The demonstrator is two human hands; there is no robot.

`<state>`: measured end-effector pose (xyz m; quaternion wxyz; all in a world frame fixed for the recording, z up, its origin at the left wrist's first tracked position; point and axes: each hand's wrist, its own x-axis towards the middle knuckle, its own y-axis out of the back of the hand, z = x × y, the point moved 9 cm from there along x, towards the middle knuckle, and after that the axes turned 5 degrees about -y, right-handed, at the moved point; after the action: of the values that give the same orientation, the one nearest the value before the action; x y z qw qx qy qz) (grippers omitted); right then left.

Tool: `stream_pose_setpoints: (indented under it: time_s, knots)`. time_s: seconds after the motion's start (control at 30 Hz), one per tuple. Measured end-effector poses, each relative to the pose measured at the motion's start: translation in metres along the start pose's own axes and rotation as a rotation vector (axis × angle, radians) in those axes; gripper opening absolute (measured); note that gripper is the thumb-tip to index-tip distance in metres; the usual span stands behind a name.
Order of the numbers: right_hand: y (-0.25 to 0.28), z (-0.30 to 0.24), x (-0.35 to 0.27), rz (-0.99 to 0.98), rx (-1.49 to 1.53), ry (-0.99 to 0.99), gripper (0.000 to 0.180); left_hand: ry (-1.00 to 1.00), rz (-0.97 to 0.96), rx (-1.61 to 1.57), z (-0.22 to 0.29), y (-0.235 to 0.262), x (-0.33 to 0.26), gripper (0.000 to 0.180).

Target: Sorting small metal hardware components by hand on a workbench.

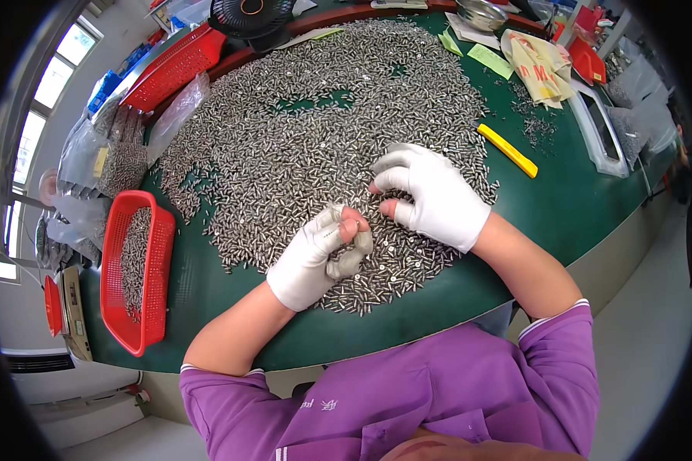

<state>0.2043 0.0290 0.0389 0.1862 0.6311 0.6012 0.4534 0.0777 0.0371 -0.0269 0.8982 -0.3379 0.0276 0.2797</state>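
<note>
A wide, thin heap of small silvery metal parts, pointed and bullet-like, covers much of the green table. My left hand, in a white glove with bare thumb and index tips, is closed in a pinch above the heap's near part. Whatever sits between those fingertips is too small to make out. To its right, my right hand, gloved the same way, hovers low over the parts. Its fingers are bent, with the thumb apart from the index finger and nothing visible between them. Several pale round pieces lie among the parts.
At left stands a red basket partly filled with parts, beside a scale. Another red basket, filled plastic bags and a black fan line the far left. A yellow cutter lies right, near a white tray.
</note>
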Motion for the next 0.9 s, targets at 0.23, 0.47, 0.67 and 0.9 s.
stream_pose_setpoints:
  time_s: [0.23, 0.47, 0.67, 0.9]
  knots:
    - [-0.016, -0.01, 0.002, -0.067, -0.154, 0.007, 0.015, 0.007, 0.028, 0.04, 0.001, 0.003, -0.002, 0.031]
    - [0.008, -0.015, 0.004, 0.045, 0.065, 0.041, 0.017, 0.028, -0.001, -0.013, -0.002, 0.002, -0.002, 0.027]
    - [0.006, -0.023, 0.001, -0.016, 0.386, 0.108, 0.023, 0.037, -0.025, -0.022, -0.003, 0.003, -0.001, 0.024]
    - [0.001, -0.028, 0.001, -0.016, 0.338, 0.149, 0.02, 0.035, -0.037, -0.051, -0.005, -0.001, 0.001, 0.023]
